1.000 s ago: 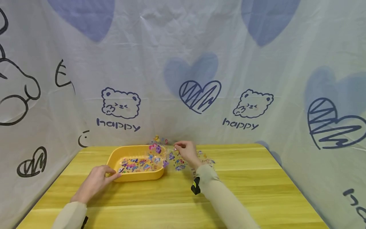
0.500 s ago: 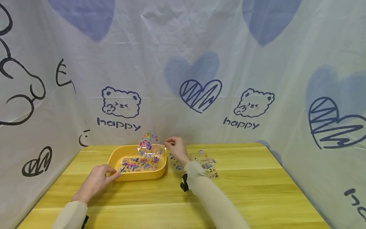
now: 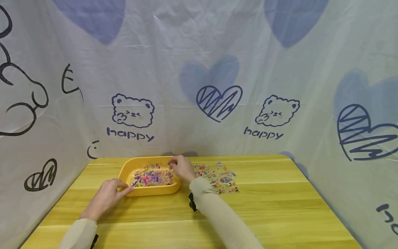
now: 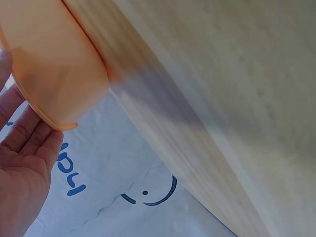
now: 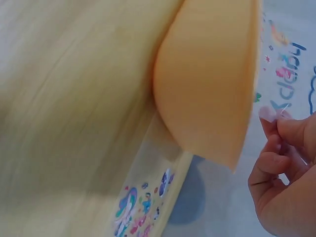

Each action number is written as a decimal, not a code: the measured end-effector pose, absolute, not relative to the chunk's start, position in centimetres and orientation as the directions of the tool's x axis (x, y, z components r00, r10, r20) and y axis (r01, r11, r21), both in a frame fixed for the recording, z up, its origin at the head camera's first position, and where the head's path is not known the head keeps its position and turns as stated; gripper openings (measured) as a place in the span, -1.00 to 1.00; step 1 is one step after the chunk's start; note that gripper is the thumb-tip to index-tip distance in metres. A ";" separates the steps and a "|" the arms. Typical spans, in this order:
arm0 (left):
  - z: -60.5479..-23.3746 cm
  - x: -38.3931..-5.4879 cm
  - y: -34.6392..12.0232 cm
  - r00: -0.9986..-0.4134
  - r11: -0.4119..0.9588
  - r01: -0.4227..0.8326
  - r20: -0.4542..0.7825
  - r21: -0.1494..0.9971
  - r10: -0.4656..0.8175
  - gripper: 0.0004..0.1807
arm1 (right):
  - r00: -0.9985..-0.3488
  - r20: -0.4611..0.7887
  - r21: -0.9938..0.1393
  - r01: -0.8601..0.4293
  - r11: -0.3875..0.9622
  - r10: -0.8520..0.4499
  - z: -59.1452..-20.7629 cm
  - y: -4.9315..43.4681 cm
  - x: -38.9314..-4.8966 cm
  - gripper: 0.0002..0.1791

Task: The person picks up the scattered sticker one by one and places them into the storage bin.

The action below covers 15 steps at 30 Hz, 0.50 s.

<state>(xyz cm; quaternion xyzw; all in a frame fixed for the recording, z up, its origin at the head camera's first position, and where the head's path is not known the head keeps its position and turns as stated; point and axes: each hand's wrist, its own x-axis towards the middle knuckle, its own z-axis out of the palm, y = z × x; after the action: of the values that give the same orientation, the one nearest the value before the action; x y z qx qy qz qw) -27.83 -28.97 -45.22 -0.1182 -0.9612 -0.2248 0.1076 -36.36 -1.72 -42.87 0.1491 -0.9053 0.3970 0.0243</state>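
My left hand (image 3: 107, 197) grips the near-left corner of a yellow plastic tray (image 3: 152, 191), its thumb at the rim. In the left wrist view, the fingers of that left hand (image 4: 24, 163) lie against the tray's outer wall (image 4: 59, 74). My right hand (image 3: 183, 169) is over the tray's right end. Between thumb and forefinger it pinches the edge of a clear sticker sheet (image 5: 281, 73) with small colourful prints. The sheet hangs over the tray, above other printed sticker sheets (image 3: 144, 179) inside. How much it touches them I cannot tell.
More clear sticker sheets (image 3: 222, 178) lie on the wooden table (image 3: 267, 200), just right of the tray. A white cloth (image 3: 174, 121) with printed hearts and bears hangs behind the table and at both sides.
My right hand has moved left and slightly down, carrying the sticker sheet from right of the tray to over it. My left hand has stayed on the tray's corner.
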 end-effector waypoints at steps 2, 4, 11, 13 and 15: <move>-45.3 -27.8 -28.9 -0.953 0.875 0.263 0.251 0.407 0.170 -0.66 | -0.956 0.166 -0.685 -0.287 0.669 -0.241 -43.1 -1.8 -36.3 -0.79; -45.3 -27.8 -28.9 -0.955 0.877 0.257 0.246 0.406 0.166 -0.66 | -0.956 0.177 -0.662 -0.291 0.691 -0.234 -43.2 -1.8 -36.2 -0.79; -45.3 -27.7 -28.9 -0.948 0.875 0.275 0.265 0.399 0.177 -0.68 | -0.950 0.207 -0.604 -0.311 0.734 -0.232 -43.2 -2.0 -36.0 -0.80; -45.3 -27.8 -28.9 -0.945 0.873 0.281 0.273 0.398 0.180 -0.68 | -0.943 0.231 -0.573 -0.330 0.750 -0.238 -43.2 -2.1 -36.1 -0.81; -45.3 -27.8 -28.9 -0.940 0.873 0.293 0.286 0.390 0.187 -0.69 | -0.936 0.257 -0.537 -0.346 0.769 -0.242 -43.4 -2.2 -36.1 -0.83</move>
<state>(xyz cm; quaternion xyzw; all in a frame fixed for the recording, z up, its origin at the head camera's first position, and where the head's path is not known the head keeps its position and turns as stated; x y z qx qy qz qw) -27.81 -28.92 -45.29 -0.1249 -0.9602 -0.2186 0.1205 -36.13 -2.16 -43.43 0.1571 -0.9365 0.3013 0.0866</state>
